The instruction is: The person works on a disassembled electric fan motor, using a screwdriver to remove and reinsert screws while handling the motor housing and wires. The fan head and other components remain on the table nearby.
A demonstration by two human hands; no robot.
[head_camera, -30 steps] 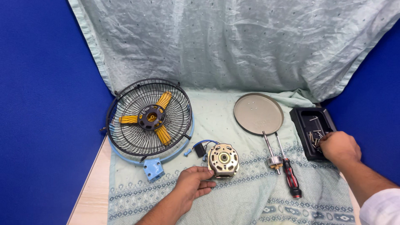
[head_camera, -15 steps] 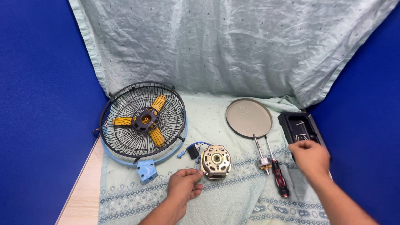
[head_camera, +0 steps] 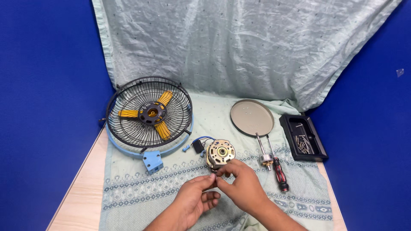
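A round fan motor (head_camera: 220, 152) with brass-coloured windings and blue wires lies on the patterned cloth (head_camera: 141, 188). Just below it my left hand (head_camera: 195, 202) and my right hand (head_camera: 240, 185) meet. Their fingertips are pinched together against the motor's near edge. Anything between the fingers is too small to see. A red-and-black screwdriver (head_camera: 280, 174) lies to the right of my right hand, next to a small metal shaft part (head_camera: 265, 157).
A black wire fan cage (head_camera: 149, 112) with yellow blades sits on a blue base (head_camera: 152, 161) at the left. A round grey plate (head_camera: 252, 117) and a black tray (head_camera: 317, 155) of screws lie at the right. Bare wooden table edge (head_camera: 77, 201) shows at the left.
My right hand has come left from the black tray to the motor and now meets my left hand. The left hand has stayed at the motor's near side. The view has shifted slightly.
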